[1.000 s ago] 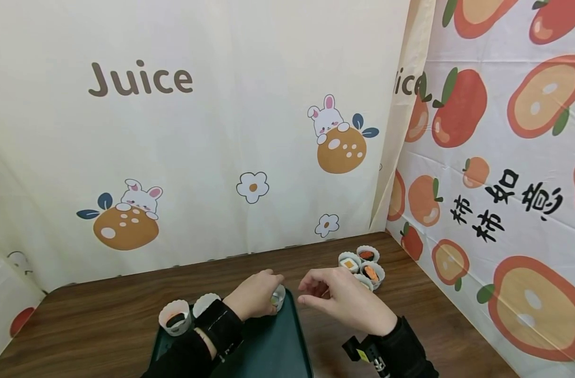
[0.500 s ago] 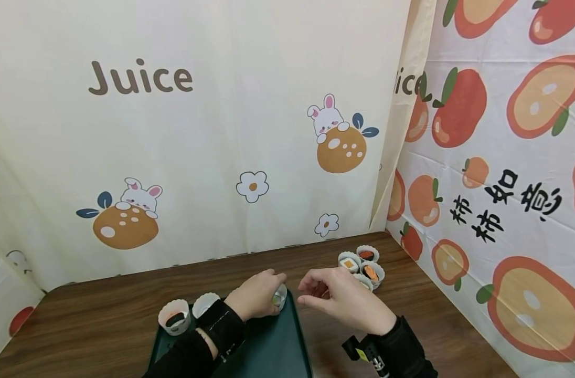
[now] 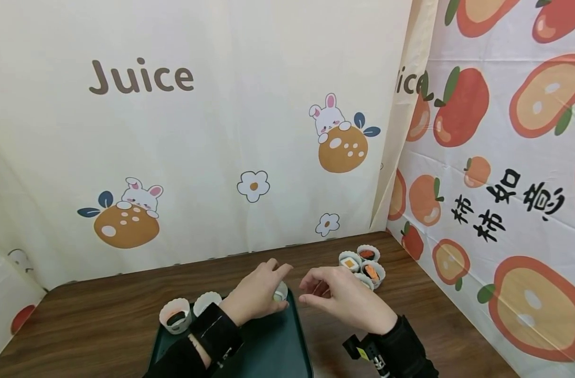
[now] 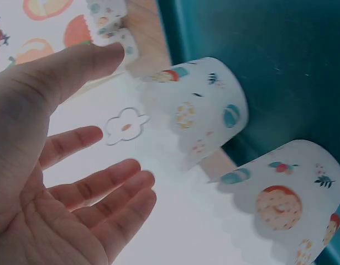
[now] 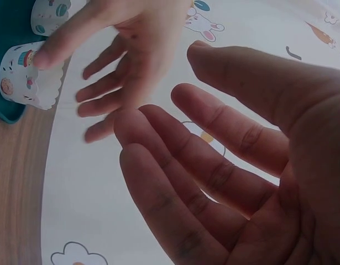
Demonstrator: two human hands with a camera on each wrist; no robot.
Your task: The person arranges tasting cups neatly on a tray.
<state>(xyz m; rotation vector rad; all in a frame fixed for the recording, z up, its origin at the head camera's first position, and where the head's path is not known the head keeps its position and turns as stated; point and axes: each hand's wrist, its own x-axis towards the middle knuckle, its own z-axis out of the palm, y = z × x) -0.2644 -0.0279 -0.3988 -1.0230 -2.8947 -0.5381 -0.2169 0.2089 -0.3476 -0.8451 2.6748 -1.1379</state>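
A white paper baking cup (image 3: pixel 281 292) with a pale green-edged piece inside stands at the far right corner of the dark green tray (image 3: pixel 280 344). Just beside and above it, my left hand (image 3: pixel 256 290) has its fingers and thumb spread apart, holding nothing. In the left wrist view, two printed paper cups (image 4: pixel 208 113) stand on the tray, separate from that hand. My right hand (image 3: pixel 346 299) hovers right of the tray, fingers loosely bent and nothing between them. Two more cups, one with a sushi piece (image 3: pixel 176 318) and a white one (image 3: pixel 207 301), stand at the tray's far left.
Right of the tray, several sushi cups (image 3: pixel 372 272) cluster on the brown wooden table (image 3: pixel 103 310), partly behind my right hand. A cream curtain (image 3: pixel 198 136) closes off the table's back. A fruit-printed cloth (image 3: pixel 500 283) runs along the right side.
My left fingers have let go of the cup at the tray's far right corner and spread, lifting slightly. The cup stays in place. My right hand has barely moved.
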